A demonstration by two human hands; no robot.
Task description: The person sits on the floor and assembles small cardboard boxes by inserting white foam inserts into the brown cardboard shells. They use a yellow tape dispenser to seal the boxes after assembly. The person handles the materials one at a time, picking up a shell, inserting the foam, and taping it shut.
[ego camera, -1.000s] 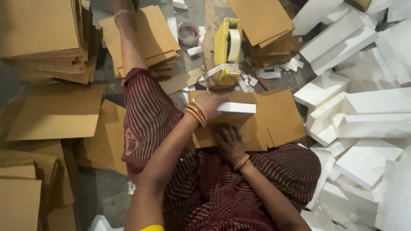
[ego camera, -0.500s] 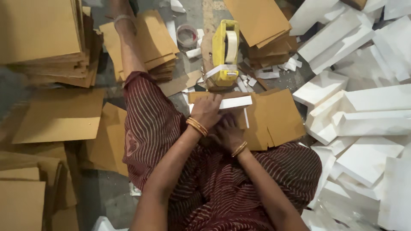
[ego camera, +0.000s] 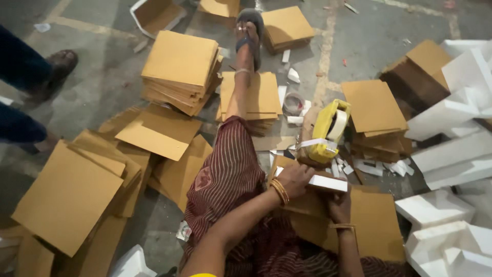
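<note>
A small white box (ego camera: 327, 182) is lying across a flat brown cardboard sheet (ego camera: 376, 220) on the floor (ego camera: 102, 87), just in front of the seated person's lap. The left hand (ego camera: 296, 177) is resting on top of the box's near end, fingers curled over its edge in a clenched grip, gold bangles (ego camera: 280, 191) sitting at the wrist. The right hand (ego camera: 339, 203) is reaching in from below, pressed against the underside of the box and the cardboard; whether its grip is closed on anything I cannot tell, since the box is hiding the fingers. Just beyond the box a yellow tape dispenser (ego camera: 328, 131) is standing upright, with white paper scraps (ego camera: 379, 167) scattered beside it. The person's leg in striped maroon cloth (ego camera: 230, 169) is stretching forward, the sandalled foot (ego camera: 249, 31) resting near a stack of cardboard squares (ego camera: 182, 69). More loose cardboard sheets (ego camera: 69, 197) are spreading out to the left, and another stack (ego camera: 376, 120) is sitting right of the dispenser. White foam blocks (ego camera: 451, 154) are piling up along the right side. At the far left, another person's shoe (ego camera: 59, 64) is standing on the floor.
</note>
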